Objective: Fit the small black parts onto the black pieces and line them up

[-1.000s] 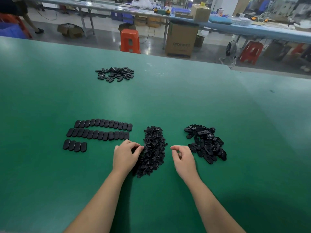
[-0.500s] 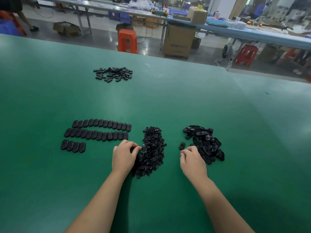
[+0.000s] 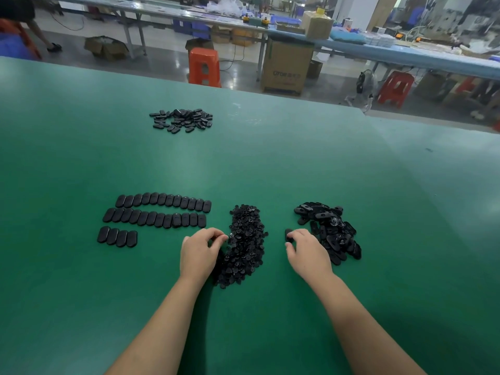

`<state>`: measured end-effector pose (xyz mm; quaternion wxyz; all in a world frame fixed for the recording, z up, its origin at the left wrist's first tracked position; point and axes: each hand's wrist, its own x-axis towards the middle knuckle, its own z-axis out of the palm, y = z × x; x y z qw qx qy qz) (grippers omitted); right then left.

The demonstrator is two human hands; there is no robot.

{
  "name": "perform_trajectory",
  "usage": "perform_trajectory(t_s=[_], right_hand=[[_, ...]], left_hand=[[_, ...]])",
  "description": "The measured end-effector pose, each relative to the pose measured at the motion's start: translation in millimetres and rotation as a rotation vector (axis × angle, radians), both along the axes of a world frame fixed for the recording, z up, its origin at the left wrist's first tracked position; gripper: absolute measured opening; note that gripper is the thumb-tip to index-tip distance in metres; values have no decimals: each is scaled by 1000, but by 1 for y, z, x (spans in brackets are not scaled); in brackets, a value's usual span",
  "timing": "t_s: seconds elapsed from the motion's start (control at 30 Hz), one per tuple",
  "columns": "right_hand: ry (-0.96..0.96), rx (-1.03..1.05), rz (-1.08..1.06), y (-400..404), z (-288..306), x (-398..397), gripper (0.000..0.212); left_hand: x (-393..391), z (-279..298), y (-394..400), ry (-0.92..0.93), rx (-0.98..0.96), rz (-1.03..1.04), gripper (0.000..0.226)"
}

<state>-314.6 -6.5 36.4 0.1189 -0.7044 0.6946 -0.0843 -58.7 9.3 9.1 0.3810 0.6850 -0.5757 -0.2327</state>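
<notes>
On the green table mat (image 3: 243,163), the left hand (image 3: 198,253) is curled at the heap of small black plastic parts (image 3: 244,244), fingertips pinched; whether one is held cannot be told. The right hand (image 3: 307,253) is closed on one black oval piece (image 3: 288,235) beside the loose pile of pieces (image 3: 328,232), presumably for mating. Finished pieces are laid in three rows (image 3: 159,215) for alignment

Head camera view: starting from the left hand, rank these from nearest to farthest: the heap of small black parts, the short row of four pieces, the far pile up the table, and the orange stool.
1. Heap of small black parts, touching the left hand on its right.
2. Short row of four pieces, to its left.
3. Far pile, up the green table.
4. Orange stool, on the floor beyond.
</notes>
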Motion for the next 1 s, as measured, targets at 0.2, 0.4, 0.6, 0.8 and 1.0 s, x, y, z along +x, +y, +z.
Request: perform_trajectory(t_s=[0.2,0.4,0.6,0.8,1.0], right_hand=[[-1,-3,-52,0,1,6,15],[-200,146,-167,-10,4,8,32],[-401,142,-183,-9,0,6,22],[-1112,87,-321,2,-4,15,8],[-1320,48,-342,12,-16,26,23]], left_hand=[[0,2,1,11,5,-2,11],[0,-1,0,1,16,-13,11],[1,-5,0,26,47,-26,20],[1,-3,0,13,-4,-38,9],[0,-5,-1,50,12,2,18]])
